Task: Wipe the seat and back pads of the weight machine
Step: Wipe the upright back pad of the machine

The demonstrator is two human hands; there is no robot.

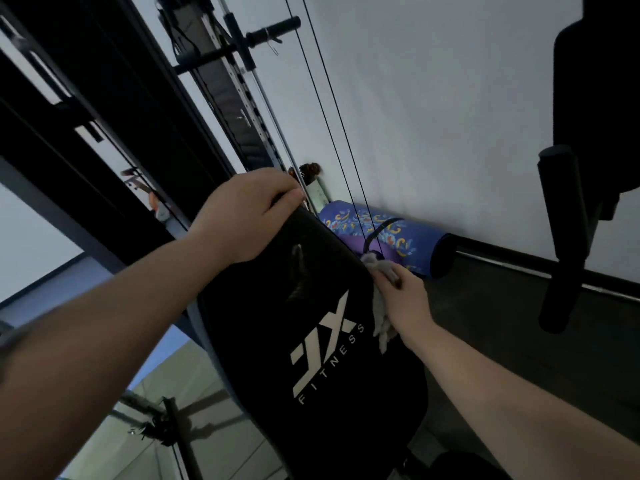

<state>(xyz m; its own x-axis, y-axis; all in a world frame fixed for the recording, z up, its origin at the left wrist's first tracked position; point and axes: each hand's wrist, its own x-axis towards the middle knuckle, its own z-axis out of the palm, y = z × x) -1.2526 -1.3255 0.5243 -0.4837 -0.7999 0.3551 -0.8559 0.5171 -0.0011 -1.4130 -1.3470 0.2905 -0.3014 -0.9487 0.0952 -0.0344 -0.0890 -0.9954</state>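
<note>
The back pad [311,341] stands between your hands: your left hand [242,216] clenches its top edge, your right hand [405,299] grasps the cloth [381,323] against its side edge. Judging by this, next sweep the cloth across the logo face; the seat waits.

Black logoed back pad [311,341], tilted, grey cloth [381,320] at its edge.

I've got one view only: wide-angle head cam, tilted hard, looking fwd and down along the black back pad [311,341] toward the white wall [450,116]. Very close in; both forearms fill the lower frame.
</note>
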